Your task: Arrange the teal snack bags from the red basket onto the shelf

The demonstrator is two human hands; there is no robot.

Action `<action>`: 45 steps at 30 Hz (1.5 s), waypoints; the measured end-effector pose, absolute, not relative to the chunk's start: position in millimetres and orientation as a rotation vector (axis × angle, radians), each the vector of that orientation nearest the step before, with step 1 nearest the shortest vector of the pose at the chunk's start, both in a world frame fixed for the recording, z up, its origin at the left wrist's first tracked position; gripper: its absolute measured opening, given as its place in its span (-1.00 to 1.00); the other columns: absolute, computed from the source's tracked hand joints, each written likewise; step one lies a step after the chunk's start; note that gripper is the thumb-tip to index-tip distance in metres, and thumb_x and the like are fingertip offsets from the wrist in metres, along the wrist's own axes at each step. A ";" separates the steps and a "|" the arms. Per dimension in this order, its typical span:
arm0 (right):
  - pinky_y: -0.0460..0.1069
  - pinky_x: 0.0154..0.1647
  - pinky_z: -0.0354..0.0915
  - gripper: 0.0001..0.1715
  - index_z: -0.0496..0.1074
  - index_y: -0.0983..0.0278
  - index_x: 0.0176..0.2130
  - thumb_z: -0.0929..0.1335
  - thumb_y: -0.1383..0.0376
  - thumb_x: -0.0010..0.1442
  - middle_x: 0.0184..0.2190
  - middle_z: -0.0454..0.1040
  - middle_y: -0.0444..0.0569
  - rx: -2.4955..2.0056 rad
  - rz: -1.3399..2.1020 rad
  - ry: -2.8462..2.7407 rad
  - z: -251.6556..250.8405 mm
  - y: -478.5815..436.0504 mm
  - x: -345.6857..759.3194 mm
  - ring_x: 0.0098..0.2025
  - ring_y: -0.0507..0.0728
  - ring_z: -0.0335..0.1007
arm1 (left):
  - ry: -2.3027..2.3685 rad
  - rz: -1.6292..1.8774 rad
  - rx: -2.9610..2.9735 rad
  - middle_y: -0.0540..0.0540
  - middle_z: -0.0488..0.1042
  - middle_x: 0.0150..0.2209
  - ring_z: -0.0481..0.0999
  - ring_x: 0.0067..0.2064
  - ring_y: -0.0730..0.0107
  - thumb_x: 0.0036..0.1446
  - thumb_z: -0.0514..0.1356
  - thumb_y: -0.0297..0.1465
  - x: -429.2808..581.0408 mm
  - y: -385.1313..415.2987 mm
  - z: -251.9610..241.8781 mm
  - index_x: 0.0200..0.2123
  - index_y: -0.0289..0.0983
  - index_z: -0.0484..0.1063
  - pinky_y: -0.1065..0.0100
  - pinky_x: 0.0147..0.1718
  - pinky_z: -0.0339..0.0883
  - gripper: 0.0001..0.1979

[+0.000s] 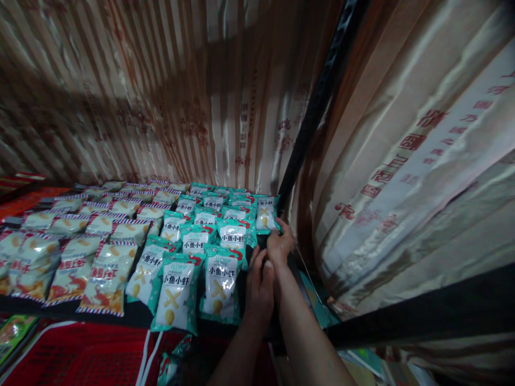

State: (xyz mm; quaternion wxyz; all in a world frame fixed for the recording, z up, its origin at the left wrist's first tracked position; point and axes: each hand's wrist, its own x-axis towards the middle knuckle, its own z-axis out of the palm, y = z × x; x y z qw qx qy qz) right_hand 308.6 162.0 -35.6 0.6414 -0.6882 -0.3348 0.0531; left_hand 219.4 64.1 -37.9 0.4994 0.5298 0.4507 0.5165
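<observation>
My right hand [280, 245] reaches to the back right corner of the shelf, its fingers closed at the lower corner of a teal and white snack bag [265, 213]. The bag leans upright beside a black post. My left hand [259, 287] is just in front, close to my right wrist, with fingers stretched out and nothing visible in it. To its left stands another teal snack bag [220, 284] at the front of several rows of the same kind. Part of my right fingers is hidden behind the bag's edge and the hand itself.
Orange and white snack bags [107, 276] fill the shelf's left side. A black shelf post [314, 107] rises at the right corner. Shiny printed curtains [402, 150] hang behind and to the right. Below the shelf is a red basket [80, 354] with white handles.
</observation>
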 end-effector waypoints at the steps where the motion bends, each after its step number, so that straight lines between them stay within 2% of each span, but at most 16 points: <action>1: 0.11 0.03 0.22 -0.48 0.49 0.39 -0.12 0.18 0.31 -0.03 -0.13 0.51 0.15 -1.574 0.125 -0.763 -35.6 162.4 309.2 -0.07 0.23 0.38 | 1.089 1.252 1.284 -0.23 0.22 0.24 0.16 0.27 0.24 0.22 -0.02 -0.27 219.7 64.1 -37.9 0.06 -0.32 0.36 0.20 0.24 0.02 -0.57; 8: 0.09 0.03 0.21 -0.48 0.49 0.38 -0.13 0.18 0.32 -0.04 -0.16 0.52 0.13 -1.608 0.149 -0.785 -32.4 164.6 311.3 -0.09 0.21 0.38 | 1.087 1.252 1.280 -0.21 0.22 0.24 0.16 0.27 0.29 0.22 -0.03 -0.31 219.0 63.2 -35.8 0.06 -0.31 0.37 0.22 0.24 0.01 -0.60; 21: 0.09 -0.07 0.27 -0.47 0.51 0.37 -0.16 0.19 0.32 -0.10 -0.24 0.53 0.12 -1.654 0.184 -0.757 -32.4 171.6 316.3 -0.19 0.22 0.41 | 1.088 1.251 1.327 -0.27 0.26 0.21 0.21 0.24 0.23 0.21 -0.03 -0.32 218.2 64.0 -33.4 0.03 -0.35 0.38 0.17 0.23 0.06 -0.60; 25: 0.09 -0.11 0.28 -0.46 0.51 0.35 -0.16 0.19 0.32 -0.12 -0.28 0.54 0.09 -1.667 0.180 -0.736 -33.1 173.9 317.7 -0.24 0.21 0.41 | 1.090 1.261 1.326 -0.24 0.28 0.20 0.23 0.23 0.24 0.20 -0.02 -0.33 217.8 64.3 -32.3 0.01 -0.32 0.40 0.19 0.22 0.07 -0.62; 35: 0.10 -0.05 0.25 -0.45 0.50 0.34 -0.11 0.19 0.32 -0.08 -0.22 0.54 0.11 -1.744 0.127 -0.720 -34.5 169.6 316.3 -0.17 0.23 0.41 | 1.096 1.281 1.295 -0.20 0.33 0.16 0.26 0.21 0.26 0.18 0.01 -0.34 219.3 64.7 -30.9 -0.05 -0.26 0.44 0.19 0.21 0.08 -0.66; 40: 0.13 -0.01 0.24 -0.47 0.51 0.37 -0.11 0.20 0.34 -0.04 -0.18 0.53 0.15 -1.807 0.110 -0.744 -35.2 166.5 316.0 -0.12 0.25 0.40 | 1.118 1.257 1.314 -0.24 0.30 0.18 0.26 0.21 0.25 0.18 0.00 -0.35 218.9 64.4 -31.4 -0.04 -0.30 0.43 0.18 0.21 0.08 -0.65; 45: 0.14 0.02 0.22 -0.45 0.46 0.38 -0.02 0.21 0.36 0.00 -0.11 0.50 0.19 -1.862 0.087 -0.793 -32.6 162.8 311.9 -0.06 0.27 0.38 | 1.125 1.265 1.317 -0.26 0.31 0.16 0.27 0.20 0.23 0.17 0.02 -0.33 218.9 64.6 -33.5 -0.06 -0.32 0.42 0.19 0.20 0.09 -0.66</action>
